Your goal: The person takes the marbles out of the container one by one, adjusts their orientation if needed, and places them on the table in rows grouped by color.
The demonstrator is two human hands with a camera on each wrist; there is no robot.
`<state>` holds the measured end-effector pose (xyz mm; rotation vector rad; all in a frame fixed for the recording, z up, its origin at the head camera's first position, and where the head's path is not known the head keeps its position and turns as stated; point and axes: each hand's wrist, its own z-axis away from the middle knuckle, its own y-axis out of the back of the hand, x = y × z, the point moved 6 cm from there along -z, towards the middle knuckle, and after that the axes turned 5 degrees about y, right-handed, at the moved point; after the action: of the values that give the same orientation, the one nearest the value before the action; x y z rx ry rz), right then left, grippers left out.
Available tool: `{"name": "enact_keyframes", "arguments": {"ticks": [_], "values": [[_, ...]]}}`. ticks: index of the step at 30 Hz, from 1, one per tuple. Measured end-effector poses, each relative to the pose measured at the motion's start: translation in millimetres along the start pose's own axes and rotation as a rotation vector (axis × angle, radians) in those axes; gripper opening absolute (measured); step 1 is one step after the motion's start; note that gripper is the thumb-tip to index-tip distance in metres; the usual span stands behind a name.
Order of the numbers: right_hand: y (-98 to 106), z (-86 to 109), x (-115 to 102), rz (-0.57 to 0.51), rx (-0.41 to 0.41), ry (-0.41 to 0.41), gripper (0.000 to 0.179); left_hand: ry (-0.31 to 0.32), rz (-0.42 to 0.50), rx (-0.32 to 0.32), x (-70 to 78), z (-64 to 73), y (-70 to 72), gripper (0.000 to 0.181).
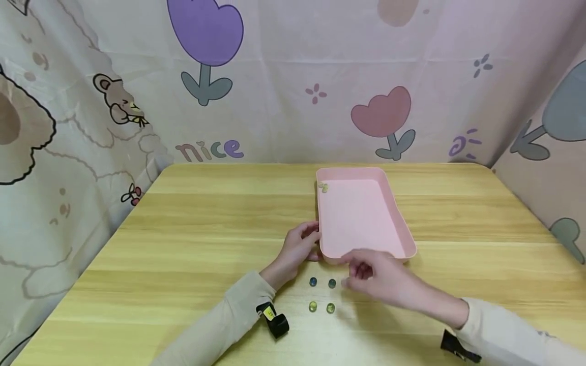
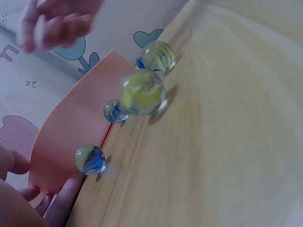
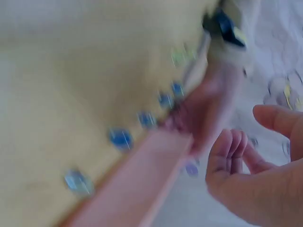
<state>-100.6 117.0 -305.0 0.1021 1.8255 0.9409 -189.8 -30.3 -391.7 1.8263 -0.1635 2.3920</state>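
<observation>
A pink tray lies on the table, with a small cluster of yellowish-green marbles in its far left corner. My left hand rests against the outside of the tray's near left corner, its fingers touching the wall. In front of the tray, two blue-swirled marbles sit nearer the wall and two yellow-green marbles nearer me. My right hand hovers by the tray's near edge, right of the marbles. Its thumb and forefinger stand apart in the right wrist view, other fingers loosely bent, nothing held.
Wood-patterned table spreads on both sides of the tray. A printed cloth hangs behind and beside it. Black wrist cameras are strapped to both sleeves. The right wrist view is motion-blurred.
</observation>
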Motion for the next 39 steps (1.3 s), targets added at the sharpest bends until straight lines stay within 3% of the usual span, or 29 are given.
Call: {"name": "enact_keyframes", "arguments": {"ticks": [9,15,21,28,39], "values": [[54,-38.4,4,0.079,0.092,0.011,0.024,0.007,0.008,0.004,-0.9,2.4,0.2,0.039],[79,-56.5,17,0.081,0.104,-0.088,0.026,-0.013,0.007,0.0,0.3,1.8,-1.6,0.039],[85,-70.3,25,0.102,0.098,-0.119,0.028,-0.006,-0.002,0.014,0.1,2.3,-1.0,0.039],[93,-87.1,35,0.126,0.155,-0.106,0.026,-0.01,0.001,0.014,0.2,4.6,-1.1,0.041],[97,-110.8,48,-0.013,0.184,-0.148,0.032,-0.004,0.001,0.007,-1.4,6.9,-0.3,0.042]]}}
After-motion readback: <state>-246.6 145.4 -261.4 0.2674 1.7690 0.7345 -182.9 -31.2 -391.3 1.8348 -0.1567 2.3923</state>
